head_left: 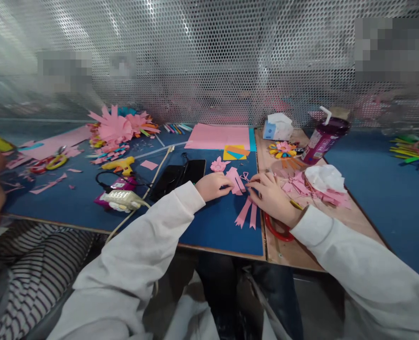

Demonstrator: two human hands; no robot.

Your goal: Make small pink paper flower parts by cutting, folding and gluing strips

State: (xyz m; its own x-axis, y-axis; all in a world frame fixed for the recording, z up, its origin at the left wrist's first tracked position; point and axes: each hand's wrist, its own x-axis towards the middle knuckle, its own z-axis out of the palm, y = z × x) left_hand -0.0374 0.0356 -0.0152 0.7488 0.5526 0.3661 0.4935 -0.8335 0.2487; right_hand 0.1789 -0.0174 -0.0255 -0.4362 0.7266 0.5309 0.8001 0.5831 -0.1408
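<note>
My left hand (214,187) is closed with thumb and finger at the left edge of a cut pink paper piece (235,181), which has a dark slit or line on it. My right hand (276,197) is curled on the other side, thumb and fingertip drawn together; what they hold, if anything, is too small to make out. Two pink paper strips with notched ends (247,215) spread out below its fingers. Just behind the fingers are a tiny pink folded bit (245,176) and a pink paper flower (219,164). Red-handled scissors (280,231) lie partly hidden under my right hand.
Left of my arm lie a black phone (195,170), cables, a power strip (122,200) and a yellow glue gun (121,165). Pink sheets (216,137) lie behind. A purple bottle (324,139), tissue box (276,126) and paper scraps stand right. A person sits at left.
</note>
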